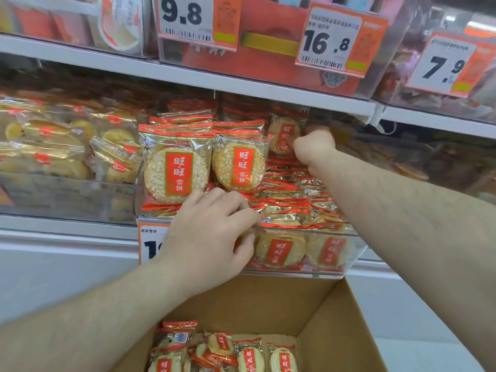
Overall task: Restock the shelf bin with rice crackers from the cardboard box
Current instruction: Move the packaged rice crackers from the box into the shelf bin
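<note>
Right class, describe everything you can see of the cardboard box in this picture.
The cardboard box is plain brown corrugated card, open at the top, sitting low in the view just below the clear shelf bin. Its inner back and right walls show; the left side is hidden behind the person's left forearm. Several rice cracker packets in clear, red and gold wrappers lie loosely on its floor, leaving it mostly unfilled. Neither hand touches it.
</note>
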